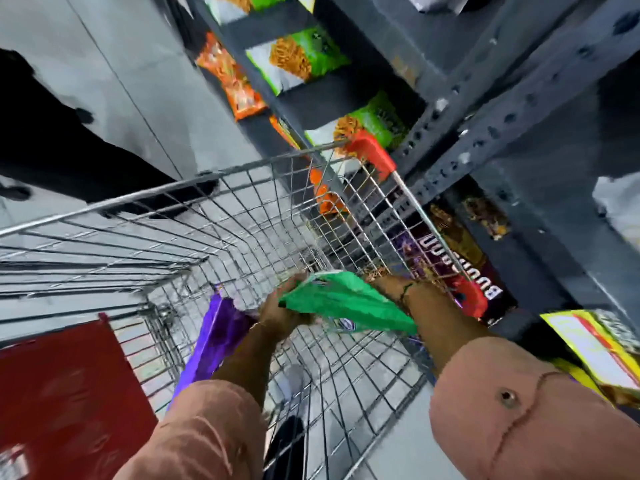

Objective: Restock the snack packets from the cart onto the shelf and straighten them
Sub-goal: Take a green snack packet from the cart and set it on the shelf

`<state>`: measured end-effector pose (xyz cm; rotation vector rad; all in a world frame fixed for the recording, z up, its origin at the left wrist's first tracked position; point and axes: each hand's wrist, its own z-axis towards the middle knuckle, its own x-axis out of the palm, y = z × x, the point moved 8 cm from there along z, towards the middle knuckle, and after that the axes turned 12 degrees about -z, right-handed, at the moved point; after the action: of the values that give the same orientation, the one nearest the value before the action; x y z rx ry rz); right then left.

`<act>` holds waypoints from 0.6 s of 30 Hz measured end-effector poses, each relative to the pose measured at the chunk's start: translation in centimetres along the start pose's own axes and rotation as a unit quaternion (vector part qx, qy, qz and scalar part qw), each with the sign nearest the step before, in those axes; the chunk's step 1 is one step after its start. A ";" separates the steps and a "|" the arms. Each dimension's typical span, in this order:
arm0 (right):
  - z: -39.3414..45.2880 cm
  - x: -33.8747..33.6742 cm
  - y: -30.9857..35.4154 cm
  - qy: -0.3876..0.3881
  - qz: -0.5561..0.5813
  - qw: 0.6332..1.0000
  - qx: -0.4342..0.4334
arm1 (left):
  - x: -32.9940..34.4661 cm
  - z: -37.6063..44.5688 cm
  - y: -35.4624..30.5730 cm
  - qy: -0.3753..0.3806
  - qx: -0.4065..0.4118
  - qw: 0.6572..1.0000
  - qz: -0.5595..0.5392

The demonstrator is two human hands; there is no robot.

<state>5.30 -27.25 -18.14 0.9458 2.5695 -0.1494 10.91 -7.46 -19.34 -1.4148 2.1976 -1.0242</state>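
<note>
Both hands were down inside the wire cart (pixel 242 216), sleeves in a dusty pink reaching over its near edge. The left hand (pixel 282 318) had its grip clamped on the left end of a green snack packet (pixel 343 303), fingers curled over the crumpled corner. The right hand (pixel 389 285) lay behind the packet's far side, mostly hidden by it, so I could not tell whether its grip was closed on the packet or merely resting against it. The green packet was held above the cart's floor, tilted, with its long side running from the left hand toward the right forearm. A purple packet (pixel 214 336) stood on edge in the cart just beside the left wrist, leaning against the near-left wall. The cart's red corner cap (pixel 372 152) sat close against the dark metal shelf (pixel 485 109) to the right. On that shelf, green and white packets (pixel 304 60) lay in a row on the upper levels, with orange packets (pixel 232 77) to their left, and a dark purple and red packet (pixel 460 268) showed through the cart's right wall on a lower level. The picture was blurred, so print on the packets was not legible.
</note>
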 end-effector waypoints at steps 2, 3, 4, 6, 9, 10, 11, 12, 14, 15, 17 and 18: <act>-0.4 -0.3 -0.3 0.017 0.035 0.999 0.015 | 0.0 -0.2 -0.5 0.015 0.009 1.000 0.014; -0.5 -0.6 -0.5 0.014 0.057 0.998 0.022 | -0.2 0.1 -0.6 0.009 0.004 1.000 0.016; -1.0 -0.7 -0.5 0.024 0.092 0.995 0.032 | -0.4 0.2 -0.7 0.012 -0.012 1.000 0.011; -2.1 -0.7 -1.4 0.040 0.129 0.989 0.056 | -0.4 0.0 -1.3 0.003 -0.015 1.000 0.011; -4.5 -1.3 -2.0 0.043 0.133 0.988 0.064 | 0.1 -0.8 -4.1 0.034 0.044 0.998 -0.005; -5.1 -1.8 -2.4 0.029 0.136 0.989 0.058 | 0.6 -1.4 -5.2 0.050 0.061 0.997 -0.001; -5.8 -2.3 -2.9 0.011 0.139 0.989 0.048 | 0.7 -2.0 -6.2 0.063 0.078 0.995 0.003; -6.7 -2.8 -3.0 -0.011 0.127 0.991 0.029 | 0.8 -2.7 -7.2 0.063 0.094 0.993 0.012; -8.0 -3.7 -4.8 -0.070 0.078 0.994 0.012 | 0.5 -4.2 -8.9 0.057 0.123 0.991 0.021; -9.8 -4.5 -5.0 -0.128 0.074 0.989 -0.001 | 0.4 -5.0 -9.6 0.046 0.135 0.989 0.025; -13.2 -5.1 -3.2 -0.142 0.104 0.982 -0.068 | 0.2 -6.7 -11.1 0.016 0.152 0.988 0.021; -14.4 -5.1 -2.1 -0.132 0.044 0.983 -0.117 | 0.1 -7.7 -12.1 -0.001 0.162 0.987 0.015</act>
<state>2.81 -28.58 -3.01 0.8832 2.2397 0.0490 13.94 -7.56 -5.27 -1.2313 1.9343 -1.2979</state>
